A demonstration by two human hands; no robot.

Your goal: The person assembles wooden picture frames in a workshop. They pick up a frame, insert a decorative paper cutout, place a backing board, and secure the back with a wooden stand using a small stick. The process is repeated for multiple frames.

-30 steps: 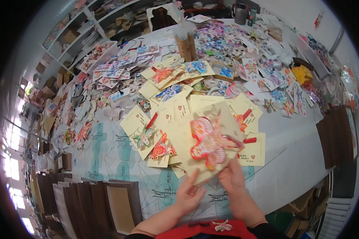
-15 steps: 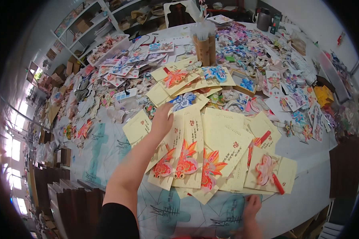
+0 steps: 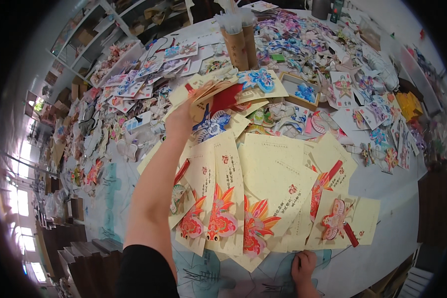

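Note:
My left hand [image 3: 180, 118] reaches to the far pile of cream cards, its fingers closed on the edge of a cream card [image 3: 211, 88] that is tilted up. Deep red shows at that card's raised side. Just below lies a blue-and-white paper cutout [image 3: 213, 124]. Beneath my forearm fan out cream cards [image 3: 270, 149] bearing red-and-orange goldfish cutouts [image 3: 222, 218]. My right hand [image 3: 304, 266] rests curled at the near edge of these cards; what its fingers hold, if anything, is hidden. Close to it lies a card with a pink-red cutout [image 3: 335, 221] and a red tassel [image 3: 351, 235].
Two brown tubes [image 3: 237, 49] of clear sticks stand at the back. Loose colourful cutouts [image 3: 303, 42] cover the far table. White picture cards [image 3: 134, 84] heap at left, near a bin [image 3: 116, 62]. An open box [image 3: 303, 92] holds a blue cutout. Brown boards [image 3: 92, 263] stand lower left.
My left hand has moved farther up the pile, from beside the blue-and-white cutout to a cream card, which it has tilted up. My right hand has shifted slightly left. The view has shifted.

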